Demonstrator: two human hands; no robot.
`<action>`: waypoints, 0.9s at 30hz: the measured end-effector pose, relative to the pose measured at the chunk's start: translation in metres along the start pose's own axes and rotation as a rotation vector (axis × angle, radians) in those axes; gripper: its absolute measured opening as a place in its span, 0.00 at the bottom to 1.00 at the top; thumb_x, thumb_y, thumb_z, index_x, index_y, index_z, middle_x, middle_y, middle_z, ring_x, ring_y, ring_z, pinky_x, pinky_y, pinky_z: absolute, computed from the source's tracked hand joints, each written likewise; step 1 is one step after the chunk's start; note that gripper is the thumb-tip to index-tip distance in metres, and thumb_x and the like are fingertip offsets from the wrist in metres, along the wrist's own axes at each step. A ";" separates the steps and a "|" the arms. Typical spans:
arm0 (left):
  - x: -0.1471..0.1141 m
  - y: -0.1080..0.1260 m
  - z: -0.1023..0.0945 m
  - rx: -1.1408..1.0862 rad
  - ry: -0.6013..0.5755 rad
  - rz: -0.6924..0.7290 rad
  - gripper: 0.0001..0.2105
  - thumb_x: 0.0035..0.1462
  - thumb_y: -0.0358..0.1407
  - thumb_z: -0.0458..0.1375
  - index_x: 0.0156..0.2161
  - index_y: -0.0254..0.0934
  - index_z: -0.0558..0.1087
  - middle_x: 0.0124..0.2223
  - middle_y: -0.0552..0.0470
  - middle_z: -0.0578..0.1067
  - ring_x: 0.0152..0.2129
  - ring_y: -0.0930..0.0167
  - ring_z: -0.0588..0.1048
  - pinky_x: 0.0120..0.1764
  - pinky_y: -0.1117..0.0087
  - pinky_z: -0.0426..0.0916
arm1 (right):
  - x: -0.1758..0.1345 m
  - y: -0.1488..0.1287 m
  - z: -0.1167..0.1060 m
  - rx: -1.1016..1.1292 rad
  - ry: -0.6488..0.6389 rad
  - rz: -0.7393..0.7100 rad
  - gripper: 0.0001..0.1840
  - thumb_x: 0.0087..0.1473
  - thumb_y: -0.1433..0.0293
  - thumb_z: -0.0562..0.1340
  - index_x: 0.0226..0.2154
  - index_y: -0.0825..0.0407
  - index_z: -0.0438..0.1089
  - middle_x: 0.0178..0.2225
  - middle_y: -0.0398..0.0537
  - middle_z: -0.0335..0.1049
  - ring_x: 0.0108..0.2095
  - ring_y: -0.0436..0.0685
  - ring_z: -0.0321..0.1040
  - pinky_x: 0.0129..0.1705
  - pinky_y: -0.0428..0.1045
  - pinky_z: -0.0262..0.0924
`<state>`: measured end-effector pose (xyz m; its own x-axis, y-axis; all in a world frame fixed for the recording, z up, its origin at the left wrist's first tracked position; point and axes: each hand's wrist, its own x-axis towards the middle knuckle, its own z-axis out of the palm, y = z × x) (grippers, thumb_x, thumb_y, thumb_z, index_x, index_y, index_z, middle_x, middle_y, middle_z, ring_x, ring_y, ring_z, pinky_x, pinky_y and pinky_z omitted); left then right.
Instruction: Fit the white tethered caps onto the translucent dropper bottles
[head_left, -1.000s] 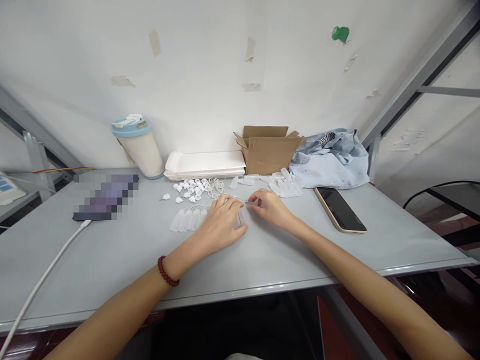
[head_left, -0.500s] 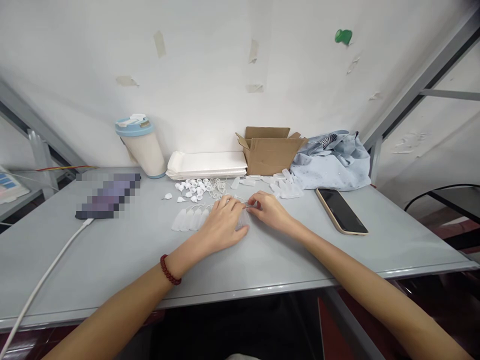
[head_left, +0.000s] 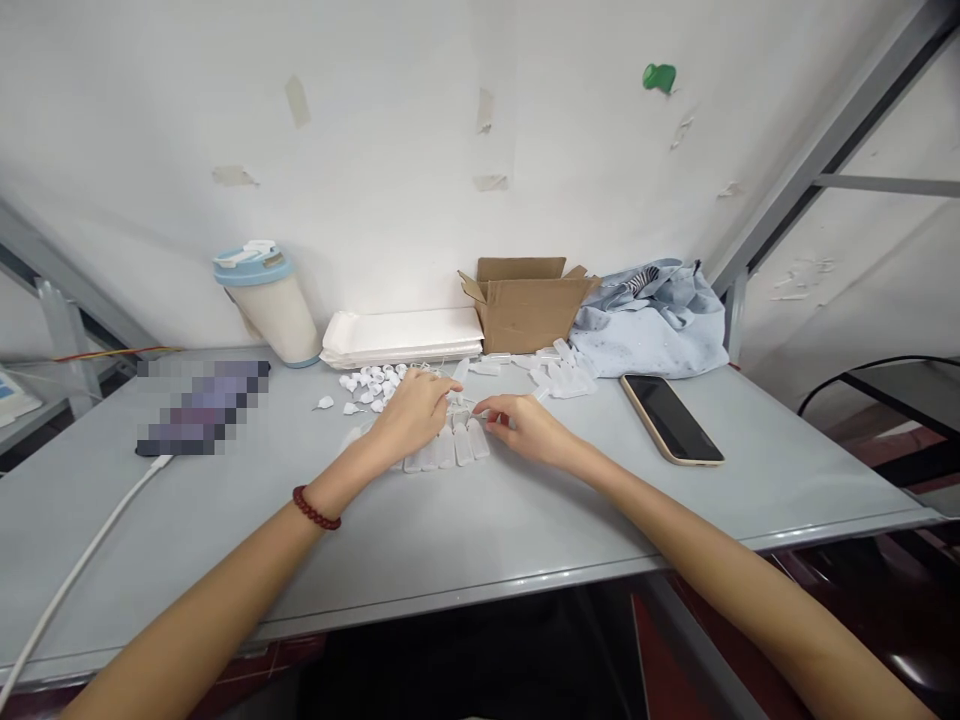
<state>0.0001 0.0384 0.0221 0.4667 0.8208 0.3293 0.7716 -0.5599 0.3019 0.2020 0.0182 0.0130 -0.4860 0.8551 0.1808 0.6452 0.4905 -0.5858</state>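
A row of small translucent plastic pieces (head_left: pixel 446 450), rounded at the top, lies in front of my hands with thin pale cords at their upper ends. My left hand (head_left: pixel 412 415) is over the left part of the row, its fingers stretched toward the cords and the index finger pointing right. At the row's right end, my right hand (head_left: pixel 525 425) has its fingers bent close together by the top of the last piece; what they hold is too small to make out. Several small white caps (head_left: pixel 375 380) are heaped behind my left hand, which partly covers them.
More translucent pieces (head_left: pixel 566 378) lie in a loose pile before a blue cloth (head_left: pixel 645 335). Along the wall stand a cardboard box (head_left: pixel 532 315), white packets (head_left: pixel 405 338) and a tumbler (head_left: pixel 274 310). Phones lie right (head_left: pixel 671 420) and left (head_left: pixel 206 405), the left one cabled.
My left hand has lifted off the right part of the row and moved left and back, uncovering several translucent pieces. My right hand stays near the row's right end. The view has shifted slightly.
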 end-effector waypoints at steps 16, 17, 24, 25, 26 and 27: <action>0.027 -0.001 0.008 0.039 0.027 0.010 0.20 0.50 0.24 0.45 0.44 0.32 0.75 0.42 0.42 0.76 0.42 0.60 0.70 0.45 0.58 0.67 | -0.004 -0.004 -0.002 -0.011 -0.046 -0.008 0.14 0.52 0.79 0.57 0.41 0.54 0.72 0.35 0.49 0.72 0.32 0.52 0.66 0.36 0.46 0.58; 0.026 -0.002 0.006 0.020 0.093 -0.007 0.21 0.51 0.24 0.44 0.45 0.32 0.74 0.43 0.42 0.76 0.43 0.60 0.70 0.47 0.57 0.66 | -0.004 -0.005 -0.002 -0.011 -0.045 -0.009 0.14 0.52 0.79 0.57 0.41 0.54 0.72 0.35 0.49 0.72 0.32 0.52 0.66 0.36 0.46 0.58; 0.010 0.002 -0.016 -0.227 0.368 -0.198 0.18 0.55 0.32 0.47 0.48 0.36 0.72 0.48 0.46 0.75 0.42 0.65 0.72 0.38 0.65 0.68 | -0.003 -0.001 -0.002 -0.011 -0.044 -0.037 0.14 0.53 0.80 0.57 0.41 0.56 0.71 0.36 0.51 0.72 0.34 0.53 0.67 0.37 0.48 0.59; 0.007 0.004 -0.019 -0.260 0.369 -0.233 0.17 0.55 0.32 0.48 0.47 0.36 0.72 0.47 0.47 0.75 0.40 0.66 0.73 0.37 0.67 0.68 | -0.003 0.000 -0.001 -0.010 -0.043 -0.039 0.14 0.53 0.80 0.57 0.41 0.56 0.71 0.36 0.51 0.72 0.34 0.53 0.67 0.38 0.48 0.59; 0.004 0.005 -0.021 -0.291 0.364 -0.269 0.16 0.54 0.33 0.49 0.46 0.36 0.73 0.46 0.48 0.76 0.39 0.67 0.73 0.36 0.67 0.67 | -0.003 0.001 -0.001 -0.007 -0.043 -0.042 0.14 0.52 0.80 0.57 0.41 0.56 0.71 0.36 0.50 0.72 0.34 0.53 0.67 0.38 0.48 0.59; 0.002 0.007 -0.022 -0.318 0.356 -0.303 0.15 0.53 0.33 0.50 0.44 0.36 0.74 0.45 0.48 0.77 0.37 0.67 0.73 0.35 0.68 0.67 | -0.002 0.001 -0.001 0.000 -0.042 -0.045 0.14 0.52 0.80 0.57 0.41 0.55 0.71 0.36 0.50 0.72 0.34 0.53 0.67 0.38 0.48 0.59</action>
<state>-0.0037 0.0337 0.0446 0.0271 0.8921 0.4510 0.6546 -0.3569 0.6665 0.2048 0.0171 0.0127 -0.5390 0.8241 0.1741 0.6219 0.5288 -0.5776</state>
